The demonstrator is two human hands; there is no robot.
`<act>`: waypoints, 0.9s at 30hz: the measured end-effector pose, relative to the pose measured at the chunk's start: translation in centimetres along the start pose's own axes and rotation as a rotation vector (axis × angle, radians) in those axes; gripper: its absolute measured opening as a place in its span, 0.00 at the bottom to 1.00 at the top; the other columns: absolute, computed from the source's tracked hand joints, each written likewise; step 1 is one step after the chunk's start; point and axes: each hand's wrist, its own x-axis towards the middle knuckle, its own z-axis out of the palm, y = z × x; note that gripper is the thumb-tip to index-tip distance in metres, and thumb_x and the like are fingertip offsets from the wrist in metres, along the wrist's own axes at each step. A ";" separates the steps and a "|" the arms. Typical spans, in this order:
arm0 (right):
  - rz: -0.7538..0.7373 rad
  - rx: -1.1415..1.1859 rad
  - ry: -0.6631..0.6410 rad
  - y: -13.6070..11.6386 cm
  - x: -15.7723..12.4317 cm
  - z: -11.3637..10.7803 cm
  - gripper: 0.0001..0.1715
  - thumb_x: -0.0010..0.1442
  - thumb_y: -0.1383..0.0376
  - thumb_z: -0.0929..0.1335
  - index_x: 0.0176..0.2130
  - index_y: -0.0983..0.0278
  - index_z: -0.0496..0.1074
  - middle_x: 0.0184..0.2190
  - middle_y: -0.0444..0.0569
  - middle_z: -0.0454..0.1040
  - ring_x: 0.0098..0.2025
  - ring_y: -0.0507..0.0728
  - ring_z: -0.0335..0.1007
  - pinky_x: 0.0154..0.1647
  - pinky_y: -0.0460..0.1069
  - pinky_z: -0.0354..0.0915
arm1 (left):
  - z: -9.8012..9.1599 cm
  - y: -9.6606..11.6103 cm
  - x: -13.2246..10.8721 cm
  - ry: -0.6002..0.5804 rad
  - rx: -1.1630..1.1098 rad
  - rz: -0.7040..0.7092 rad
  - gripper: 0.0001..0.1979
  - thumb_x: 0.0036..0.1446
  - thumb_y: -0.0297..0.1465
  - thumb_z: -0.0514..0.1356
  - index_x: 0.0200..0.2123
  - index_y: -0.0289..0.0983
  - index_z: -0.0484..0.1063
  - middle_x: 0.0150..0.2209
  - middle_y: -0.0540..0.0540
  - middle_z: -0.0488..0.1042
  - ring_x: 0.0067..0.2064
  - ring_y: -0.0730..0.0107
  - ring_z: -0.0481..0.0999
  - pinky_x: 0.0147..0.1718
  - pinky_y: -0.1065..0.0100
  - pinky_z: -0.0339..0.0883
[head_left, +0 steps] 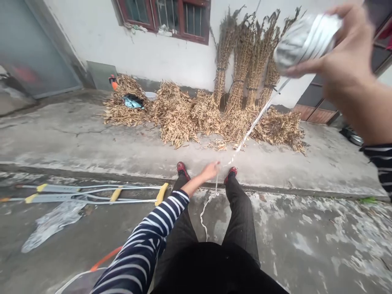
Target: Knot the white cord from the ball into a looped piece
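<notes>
Right hand (346, 63) curls around a round white cord ball (308, 41), likely tautening its thin strand (255, 123) above the pinching left hand (209, 171).

The right hand (349, 57) and ball (306, 41) are blurred; the right sleeve (378, 161) leaves the right edge. The left hand's (210, 171) hold on the cord (256, 121) is indistinct. Cropped: window (181, 18), above; container (81, 282), below.

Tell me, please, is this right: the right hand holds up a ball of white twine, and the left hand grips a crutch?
Not quite: in the head view, the left hand grips the white strand instead; the right hand does hold up the ball of white twine.
</notes>
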 end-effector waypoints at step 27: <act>0.232 -0.024 0.041 7.6 -3.9 5.5 0.43 0.36 0.84 0.81 0.47 0.64 0.67 0.48 0.50 0.76 0.45 0.54 0.77 0.26 0.45 0.69 | 1.1 4.7 -1.1 -0.093 -0.701 0.229 0.08 0.63 0.36 0.59 0.34 0.37 0.72 0.29 0.45 0.80 0.37 0.65 0.81 0.50 0.62 0.71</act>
